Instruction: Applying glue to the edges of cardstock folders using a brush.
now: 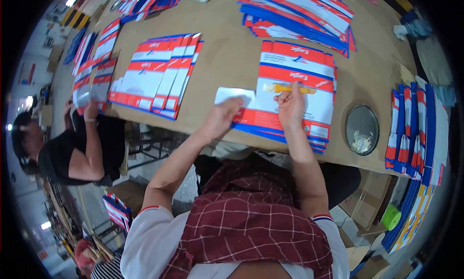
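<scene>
In front of me lies a stack of flat printed cardboard sleeves (pixel 278 61) in red, white and blue, slightly fanned at its near edge. My right hand (pixel 291 107) is over the stack, its fingers closed around a yellow-handled brush (pixel 282 88) held crosswise. Beside the stack's left edge is my left hand (pixel 223 117), fingers curled and blurred, at a white flap (pixel 234 92). Whether it grips that flap or only touches it is unclear. To the right stands a dark oval dish (pixel 362 129) with pale, paste-like lumps in it.
More sleeve stacks lie left (pixel 157 76) and at the far side (pixel 299 13) of the brown-covered table (pixel 220 52). Upright bundles (pixel 411 129) stand at the right edge. A seated person in black (pixel 82 153) handles sleeves at left. A cardboard box (pixel 369 197) and green roll (pixel 390 217) are lower right.
</scene>
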Action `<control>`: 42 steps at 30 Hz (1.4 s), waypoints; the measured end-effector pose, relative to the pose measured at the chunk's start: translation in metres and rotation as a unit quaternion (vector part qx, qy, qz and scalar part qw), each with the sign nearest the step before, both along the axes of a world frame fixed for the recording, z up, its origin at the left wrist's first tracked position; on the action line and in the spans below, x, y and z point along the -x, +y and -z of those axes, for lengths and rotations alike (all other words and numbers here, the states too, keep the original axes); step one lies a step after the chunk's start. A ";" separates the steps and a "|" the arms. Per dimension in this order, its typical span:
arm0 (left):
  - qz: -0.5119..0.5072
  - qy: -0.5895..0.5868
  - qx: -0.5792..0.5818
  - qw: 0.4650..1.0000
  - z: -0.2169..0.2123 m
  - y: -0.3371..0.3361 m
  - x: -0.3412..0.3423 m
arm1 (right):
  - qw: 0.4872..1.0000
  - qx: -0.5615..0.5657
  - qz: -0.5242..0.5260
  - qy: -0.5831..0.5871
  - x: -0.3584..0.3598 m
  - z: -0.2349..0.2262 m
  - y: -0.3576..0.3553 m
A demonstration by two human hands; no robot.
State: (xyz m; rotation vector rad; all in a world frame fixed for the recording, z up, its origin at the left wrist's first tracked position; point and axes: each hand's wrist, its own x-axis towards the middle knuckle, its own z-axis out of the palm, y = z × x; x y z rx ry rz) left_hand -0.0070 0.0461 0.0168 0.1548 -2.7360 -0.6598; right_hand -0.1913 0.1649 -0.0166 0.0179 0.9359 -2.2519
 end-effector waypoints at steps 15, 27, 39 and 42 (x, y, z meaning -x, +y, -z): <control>-0.285 0.062 -0.374 0.880 -0.019 0.041 -0.107 | 0.999 0.034 -0.002 -0.014 0.002 -0.004 0.001; -0.162 0.036 -0.178 0.970 -0.005 0.033 0.037 | 0.997 0.056 -0.012 -0.045 0.003 -0.012 0.004; -0.203 -0.104 -0.089 0.970 -0.004 0.021 0.060 | 0.998 0.047 -0.005 -0.047 -0.001 -0.014 0.004; -0.274 -0.096 -0.033 0.956 0.000 0.019 0.061 | 0.997 0.060 -0.014 -0.042 0.000 -0.008 0.002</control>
